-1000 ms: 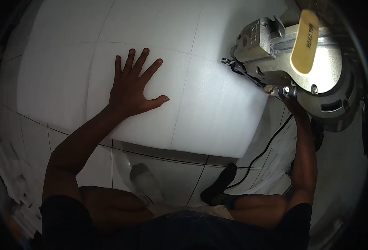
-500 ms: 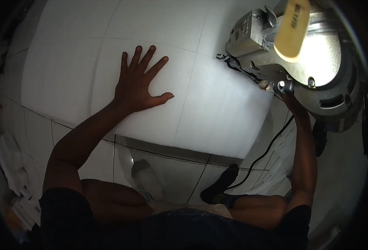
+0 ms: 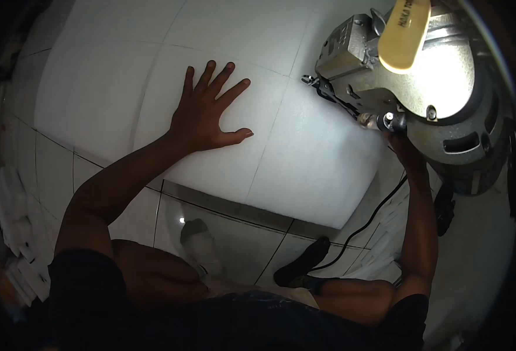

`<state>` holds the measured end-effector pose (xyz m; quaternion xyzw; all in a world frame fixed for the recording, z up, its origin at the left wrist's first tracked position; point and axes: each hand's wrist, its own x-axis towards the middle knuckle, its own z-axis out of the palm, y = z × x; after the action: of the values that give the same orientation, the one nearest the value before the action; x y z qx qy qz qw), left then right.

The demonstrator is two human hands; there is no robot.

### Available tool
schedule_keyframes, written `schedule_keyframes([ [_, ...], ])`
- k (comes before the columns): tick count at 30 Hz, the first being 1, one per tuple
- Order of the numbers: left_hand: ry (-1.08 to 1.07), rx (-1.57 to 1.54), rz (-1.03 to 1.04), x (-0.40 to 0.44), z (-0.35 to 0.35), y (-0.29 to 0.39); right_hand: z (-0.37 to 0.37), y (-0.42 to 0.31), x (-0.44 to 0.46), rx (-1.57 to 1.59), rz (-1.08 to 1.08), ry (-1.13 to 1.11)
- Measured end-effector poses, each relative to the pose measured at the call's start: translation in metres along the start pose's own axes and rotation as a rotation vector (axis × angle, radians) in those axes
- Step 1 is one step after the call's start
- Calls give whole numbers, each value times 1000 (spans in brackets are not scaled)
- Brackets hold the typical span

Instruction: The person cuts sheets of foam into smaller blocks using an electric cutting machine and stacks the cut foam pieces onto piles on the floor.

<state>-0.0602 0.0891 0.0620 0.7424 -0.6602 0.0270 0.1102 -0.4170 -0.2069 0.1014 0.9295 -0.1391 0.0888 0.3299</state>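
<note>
My left hand [image 3: 202, 120] lies flat with fingers spread on top of a thick white foam-like slab or stack of sheets [image 3: 316, 158]. Faint lines cross its surface. At the right, a heavy metal electric cutting machine [image 3: 347, 58], apparently a cloth cutter, stands at the slab's right side. A yellow lettered handle [image 3: 403, 41] sits on top of it. My right hand [image 3: 404, 152] reaches up to the machine and is closed round its short grip [image 3: 380, 121]. The grip and housing hide most of those fingers. Any blade is hidden below the housing.
A black power cable [image 3: 357, 228] curves across the tiled floor [image 3: 234, 245] near my feet. White offcuts [image 3: 12, 205] are piled at the left, and white strips [image 3: 375, 263] lie by my right leg. A bright light glares on the machine.
In view, the white slab and my left hand have shifted slightly right, while the machine and my right hand have shifted slightly left. Both hands keep their hold and shape.
</note>
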Motion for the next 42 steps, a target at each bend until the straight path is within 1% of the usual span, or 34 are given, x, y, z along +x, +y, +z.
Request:
schedule_keyframes([
  [1,-12,-1,-6,3,4,1,12,1,-4,12,-5,-4],
  [3,-11,-4,3,3,3,4,17,3,-10,-318,-47,-178],
  [4,-9,-4,-1,3,3,6,20,5,-14,-319,-51,-175],
  [6,9,-2,14,5,4,7,27,6,-17,-45,-21,-86],
  [7,15,5,14,5,4,10,29,7,-19,-47,-18,-78],
  [10,16,20,23,8,1,24,31,7,-32,-394,-115,-181],
  [12,3,11,21,9,-4,27,22,1,-23,-625,-189,-248],
  [13,7,15,16,8,-4,28,15,-2,-20,-627,-189,-241],
  [15,41,27,34,7,-1,29,-24,-14,4,-754,-191,27],
  [16,46,29,34,7,-2,30,-14,-10,-2,-757,-190,30],
  [17,43,29,32,6,-3,31,7,-1,-14,-303,-75,-8],
  [18,40,31,31,7,-4,32,12,2,-16,153,41,-43],
  [19,-44,13,26,24,18,33,51,-1,-26,222,39,-95],
  [21,-57,7,25,25,17,36,42,-5,-22,119,-64,-126],
  [24,-35,-26,31,24,19,39,34,-9,-11,123,-21,-129],
  [28,-19,-28,33,23,14,38,52,-6,-17,143,-28,-76],
  [31,-32,-5,22,23,14,42,32,-10,-5,118,-13,-68],
  [33,20,-24,37,19,7,39,2,-13,16,194,24,286],
  [34,25,-27,37,18,5,40,-7,-15,21,184,25,300],
  [36,44,-20,41,16,3,40,-24,-16,27,199,47,221],
  [37,42,-17,41,17,3,41,-13,-14,21,193,52,235],
  [38,52,-3,44,17,3,41,8,-14,9,28,29,162],
  [39,50,-2,43,17,2,42,9,-15,8,-135,9,86],
  [40,51,-2,46,16,3,43,6,-17,6,22,89,222],
  [41,59,13,50,15,1,45,2,-16,5,18,99,236],
  [42,35,-6,39,16,-1,46,-2,-14,4,-117,4,226],
])
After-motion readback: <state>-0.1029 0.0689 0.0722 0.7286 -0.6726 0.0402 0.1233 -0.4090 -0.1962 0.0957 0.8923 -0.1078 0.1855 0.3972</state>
